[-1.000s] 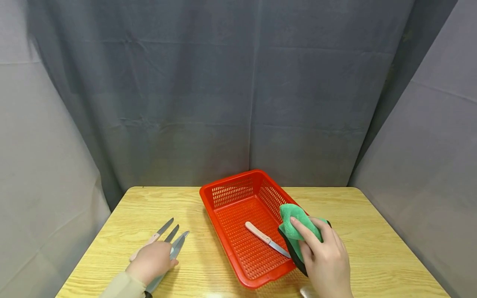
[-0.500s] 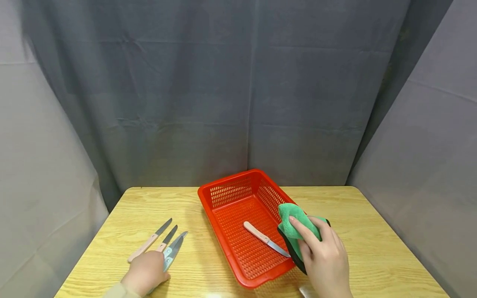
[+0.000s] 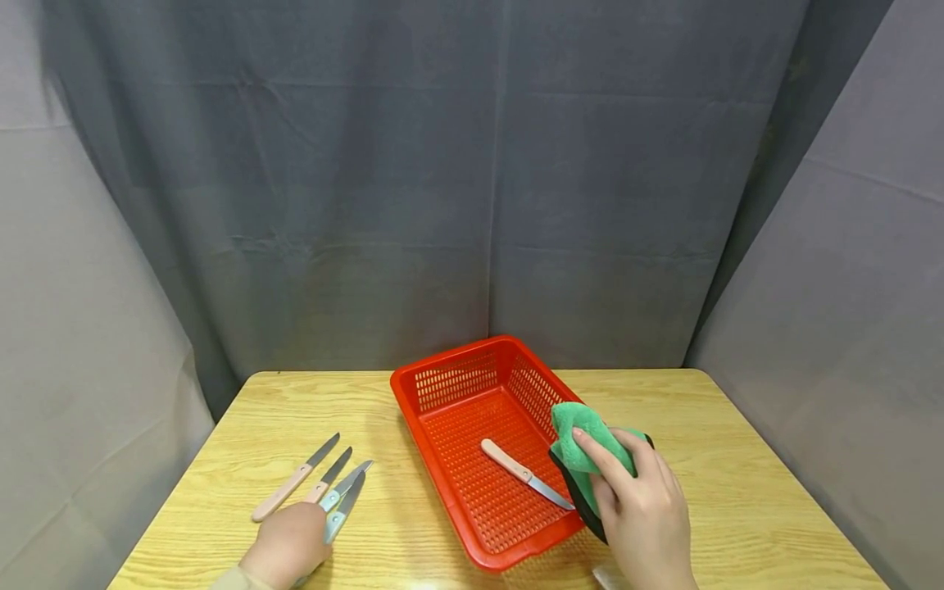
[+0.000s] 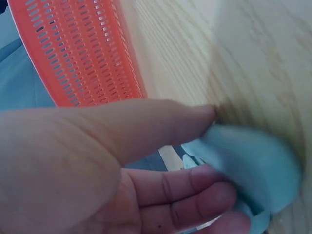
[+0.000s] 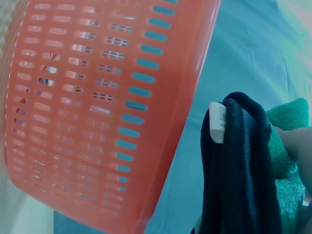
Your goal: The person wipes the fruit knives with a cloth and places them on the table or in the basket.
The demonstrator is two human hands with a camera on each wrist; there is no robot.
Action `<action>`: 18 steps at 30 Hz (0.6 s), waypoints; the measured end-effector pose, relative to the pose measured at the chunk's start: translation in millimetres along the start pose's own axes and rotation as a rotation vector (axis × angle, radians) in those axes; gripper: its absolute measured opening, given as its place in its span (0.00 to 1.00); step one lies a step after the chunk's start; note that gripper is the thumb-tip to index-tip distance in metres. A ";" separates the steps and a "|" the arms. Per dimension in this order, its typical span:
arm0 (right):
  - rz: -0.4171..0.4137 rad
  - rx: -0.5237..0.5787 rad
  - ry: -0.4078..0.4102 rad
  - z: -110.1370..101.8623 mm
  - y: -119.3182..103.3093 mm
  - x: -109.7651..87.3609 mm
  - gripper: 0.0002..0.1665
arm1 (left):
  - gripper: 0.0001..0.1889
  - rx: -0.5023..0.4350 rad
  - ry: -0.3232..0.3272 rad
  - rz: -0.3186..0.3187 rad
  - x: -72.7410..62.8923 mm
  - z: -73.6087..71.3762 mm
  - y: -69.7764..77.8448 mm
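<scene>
My left hand (image 3: 288,541) is at the handle end of a row of knives on the table. In the left wrist view its thumb and curled fingers pinch the pale blue-green handle (image 4: 253,161) of the nearest knife (image 3: 347,508). Beside that lie another pale-green-handled knife (image 3: 342,487) and two pink-handled knives, the outer knife (image 3: 295,479) and the inner knife (image 3: 332,475). The palm hides some handle ends. My right hand (image 3: 642,508) grips a folded green cloth (image 3: 583,438) with dark edging, above the right rim of a red basket (image 3: 450,492).
A pink-handled knife (image 3: 527,474) lies inside the red basket. Part of a whitish object (image 3: 608,577) shows at the bottom edge beside the right wrist. Grey curtains (image 3: 369,205) hang behind the wooden table (image 3: 737,492).
My left hand has drawn back toward the table's front edge, uncovering more of the knife handles. The nearest knife has shifted slightly to the right. My right hand and the cloth have stayed put.
</scene>
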State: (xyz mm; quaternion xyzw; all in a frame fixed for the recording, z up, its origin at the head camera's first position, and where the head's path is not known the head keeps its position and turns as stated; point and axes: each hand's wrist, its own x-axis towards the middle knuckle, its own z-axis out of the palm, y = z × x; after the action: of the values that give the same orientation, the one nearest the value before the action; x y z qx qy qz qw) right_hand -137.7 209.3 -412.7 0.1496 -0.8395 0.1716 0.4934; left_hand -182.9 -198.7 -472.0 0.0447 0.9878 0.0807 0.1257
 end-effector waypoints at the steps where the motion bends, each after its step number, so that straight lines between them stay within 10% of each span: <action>1: 0.001 0.002 0.001 0.2 0.3 -0.3 0.43 | 0.12 -0.003 0.002 0.000 0.9 0.8 -0.6; 12: 0.004 0.000 0.004 1.0 0.5 -0.9 0.43 | 0.14 -0.040 0.023 0.038 -0.3 -6.3 -6.4; 18: 0.008 -0.011 0.002 1.2 0.7 -0.9 0.43 | 0.12 -0.090 0.222 0.084 -12.2 -26.2 0.6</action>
State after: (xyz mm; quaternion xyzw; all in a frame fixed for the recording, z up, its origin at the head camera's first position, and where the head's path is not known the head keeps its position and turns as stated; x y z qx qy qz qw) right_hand -138.4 209.4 -414.1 0.1434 -0.8406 0.1693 0.4942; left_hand -177.8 -203.3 -443.9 0.0712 0.9882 0.1347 0.0139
